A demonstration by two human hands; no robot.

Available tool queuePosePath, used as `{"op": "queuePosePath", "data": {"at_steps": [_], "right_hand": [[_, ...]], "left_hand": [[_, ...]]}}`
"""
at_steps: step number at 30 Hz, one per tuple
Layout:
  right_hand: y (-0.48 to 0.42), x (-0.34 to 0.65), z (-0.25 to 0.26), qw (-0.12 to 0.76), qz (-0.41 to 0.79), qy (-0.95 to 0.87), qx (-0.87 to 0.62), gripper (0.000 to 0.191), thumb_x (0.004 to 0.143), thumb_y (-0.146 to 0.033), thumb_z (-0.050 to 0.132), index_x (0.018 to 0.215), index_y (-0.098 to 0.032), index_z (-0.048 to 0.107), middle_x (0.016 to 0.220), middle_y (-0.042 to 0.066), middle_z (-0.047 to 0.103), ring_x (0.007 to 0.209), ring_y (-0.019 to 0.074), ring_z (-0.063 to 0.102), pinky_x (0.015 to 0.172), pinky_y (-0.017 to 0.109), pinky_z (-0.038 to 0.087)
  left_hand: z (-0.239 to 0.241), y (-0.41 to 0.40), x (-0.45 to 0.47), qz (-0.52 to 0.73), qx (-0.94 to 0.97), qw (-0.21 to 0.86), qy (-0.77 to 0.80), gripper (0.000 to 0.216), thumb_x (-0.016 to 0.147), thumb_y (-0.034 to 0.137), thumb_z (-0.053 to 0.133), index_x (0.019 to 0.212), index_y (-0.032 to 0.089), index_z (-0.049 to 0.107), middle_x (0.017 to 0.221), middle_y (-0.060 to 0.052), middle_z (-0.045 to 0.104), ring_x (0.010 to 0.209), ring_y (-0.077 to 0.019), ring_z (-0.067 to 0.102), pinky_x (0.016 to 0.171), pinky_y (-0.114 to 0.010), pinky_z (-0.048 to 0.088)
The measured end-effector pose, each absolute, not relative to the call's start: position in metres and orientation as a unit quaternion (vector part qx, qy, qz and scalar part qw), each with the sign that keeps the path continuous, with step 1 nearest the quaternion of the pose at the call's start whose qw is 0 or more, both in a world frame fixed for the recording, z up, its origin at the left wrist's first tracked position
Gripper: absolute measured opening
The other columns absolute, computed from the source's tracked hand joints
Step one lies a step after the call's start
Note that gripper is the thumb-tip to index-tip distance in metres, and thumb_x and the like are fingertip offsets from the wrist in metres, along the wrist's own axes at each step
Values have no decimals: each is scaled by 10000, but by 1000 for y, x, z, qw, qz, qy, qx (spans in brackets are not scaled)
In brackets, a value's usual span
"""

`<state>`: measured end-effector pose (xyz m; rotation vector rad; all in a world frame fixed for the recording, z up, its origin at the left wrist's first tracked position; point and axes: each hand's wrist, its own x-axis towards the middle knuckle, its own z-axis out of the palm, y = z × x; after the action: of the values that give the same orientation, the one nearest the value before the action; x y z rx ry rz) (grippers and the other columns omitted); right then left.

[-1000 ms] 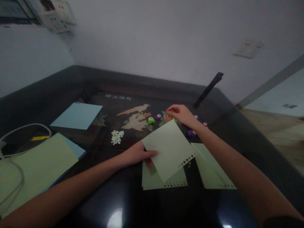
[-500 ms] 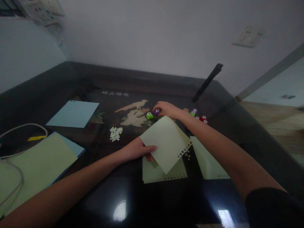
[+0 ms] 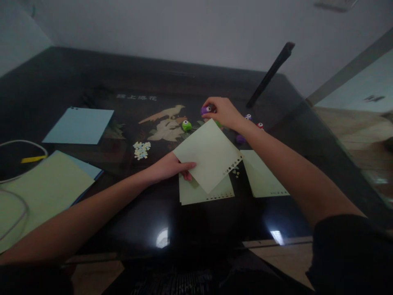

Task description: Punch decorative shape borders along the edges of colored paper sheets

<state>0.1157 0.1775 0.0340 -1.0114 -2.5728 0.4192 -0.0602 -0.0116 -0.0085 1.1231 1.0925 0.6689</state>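
We take the pale green sheet (image 3: 208, 149) as our landmark: our left hand (image 3: 170, 167) pinches its left edge, thumb above and fingers below, and it lies tilted with small shaped holes along its lower-right edge. Our right hand (image 3: 223, 113) is closed, thumb and fingertips, on a purple craft punch (image 3: 205, 110) just beyond the sheet's far corner. A green craft punch (image 3: 186, 125) sits on the desk (image 3: 129, 229) beyond the sheet's upper-left edge. Tiny cutouts (image 3: 236, 173) lie beside its punched edge, a stack of punched sheets (image 3: 192, 195) is partly under it, and a heap of confetti (image 3: 141, 150) and a blue sheet (image 3: 79, 127) lie to its left.
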Motion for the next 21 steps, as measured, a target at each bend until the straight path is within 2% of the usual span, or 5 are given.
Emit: {"op": "queuePosePath", "data": {"at_steps": [4,9,12,14,21], "right_hand": [[147,150,52,299,182,-851,-393,252,734,-264,733,940,-131,675,867,38,675,779,177,608,757,335,466],[83,200,60,417,275,-741,-449,318,730,-285,744,1023,-185,671,880,23,676,708,150,629,698,334,508],[43,222,55,413,340,-697,-478,369,724,-284,752,1083,-242,678,934,32,675,636,145,622,635,342,529],[25,232,47,395,368,-670,-510,337,710,-304,764,1039,-261,698,999,47,662,619,144,615,591,341,537],[10,242,23,320,569,-556,-514,436,651,-304,808,1060,-218,686,879,38,695,661,158,644,642,342,584]], "left_hand": [[-6,-12,-61,294,500,652,488,188,780,309,691,789,140,608,576,-15,656,485,-136,605,508,-242,499],[-2,-15,-61,277,499,634,522,174,776,299,683,786,139,613,576,-25,663,505,-146,617,550,-260,527],[4,-17,-58,277,493,619,545,175,779,297,676,807,136,613,572,-20,665,522,-150,629,576,-267,542],[9,-16,-53,285,493,609,552,186,779,300,674,838,134,613,577,-14,666,528,-153,637,581,-269,548],[11,-8,-20,334,493,578,558,254,804,357,643,909,128,609,632,-41,685,602,-191,676,644,-301,563]]}}
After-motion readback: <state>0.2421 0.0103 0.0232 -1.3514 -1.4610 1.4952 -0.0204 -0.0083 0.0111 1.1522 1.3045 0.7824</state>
